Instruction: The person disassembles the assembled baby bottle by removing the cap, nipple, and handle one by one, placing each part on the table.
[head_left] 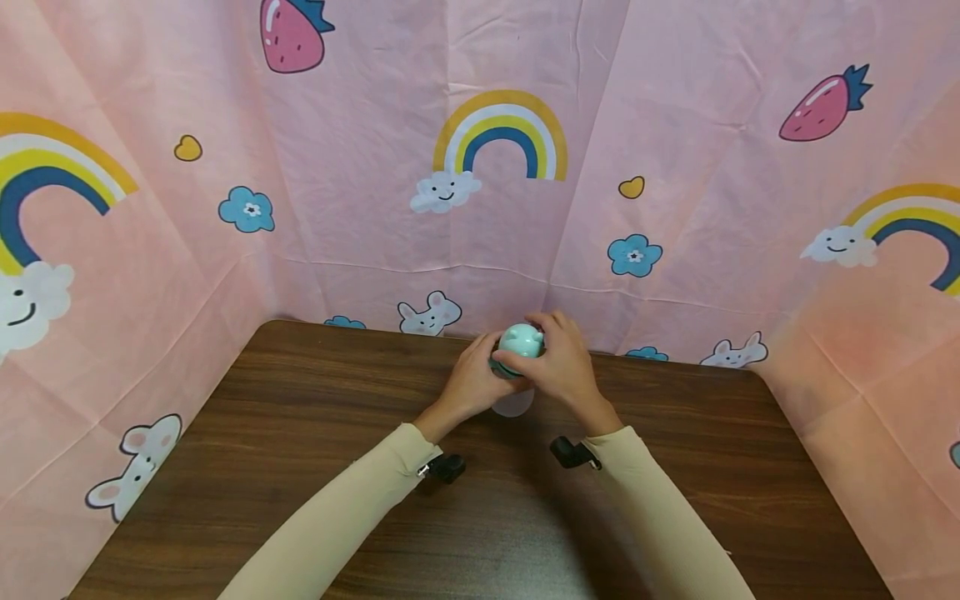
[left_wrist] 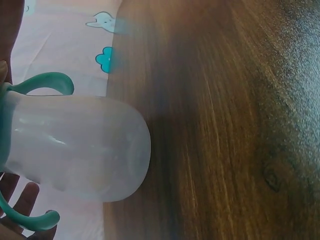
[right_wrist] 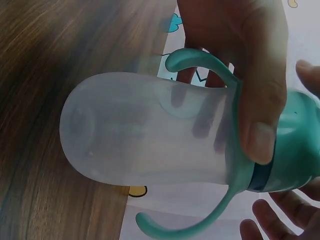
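Translucent, milky plastic forms the rounded body of a two-handled baby bottle [right_wrist: 130,130], held roughly upright near the far edge of the brown wood-grain table [head_left: 337,400]; whether its base touches the wood I cannot tell. No contents can be made out, so it should feel light; the smooth wall looks slightly yielding, perhaps slippery to damp fingers, though hardly fragile. Likely firmer places to take hold are the green plastic collar ring [right_wrist: 244,172], its two curved green handles [right_wrist: 175,234] and the glossy mint-green domed cap [head_left: 521,337]. The left hand [head_left: 472,379] curls round the neck, thumb laid across the collar ring, while the right hand [head_left: 564,362] is wrapped about the cap. Both grips thus sit at the bottle's upper end, most of the body reaching down below them, a handle curving along either side.
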